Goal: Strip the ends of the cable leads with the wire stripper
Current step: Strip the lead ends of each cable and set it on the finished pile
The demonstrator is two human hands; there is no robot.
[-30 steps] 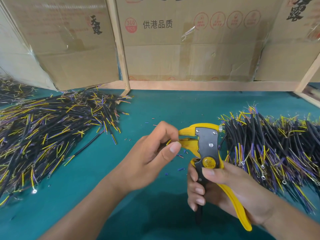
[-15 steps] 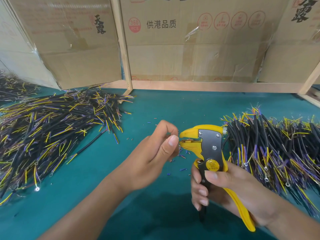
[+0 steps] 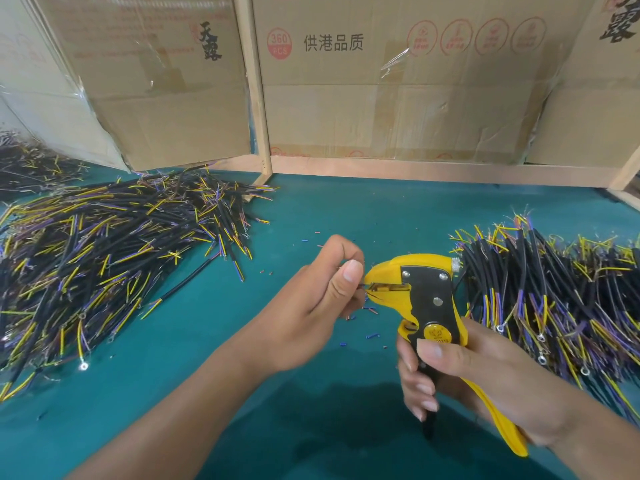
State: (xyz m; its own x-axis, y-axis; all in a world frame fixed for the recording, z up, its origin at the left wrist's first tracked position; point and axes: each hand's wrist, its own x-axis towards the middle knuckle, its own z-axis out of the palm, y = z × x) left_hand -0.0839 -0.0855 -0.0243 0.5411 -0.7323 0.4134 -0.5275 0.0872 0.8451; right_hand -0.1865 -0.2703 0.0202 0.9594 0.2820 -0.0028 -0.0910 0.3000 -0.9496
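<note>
My right hand (image 3: 485,382) grips the handles of a yellow and black wire stripper (image 3: 429,296), whose jaws point left. My left hand (image 3: 322,296) has its fingers curled and pinches a thin cable lead (image 3: 362,285), whose tip sits in the stripper's jaws. Most of that lead is hidden inside my fist. A large pile of black cables with yellow, purple and blue leads (image 3: 104,258) lies on the left. A second pile of the same cables (image 3: 554,299) lies on the right, behind the stripper.
The table has a teal mat (image 3: 311,427). Small bits of cut insulation (image 3: 372,336) are scattered under the hands. Cardboard boxes (image 3: 381,98) and a wooden frame (image 3: 256,98) close off the back. One loose black cable (image 3: 187,284) lies beside the left pile.
The stripper jaws were open around the lead a second ago, then closed. My left hand drew a little away and is back at the jaws with the lead tip between them.
</note>
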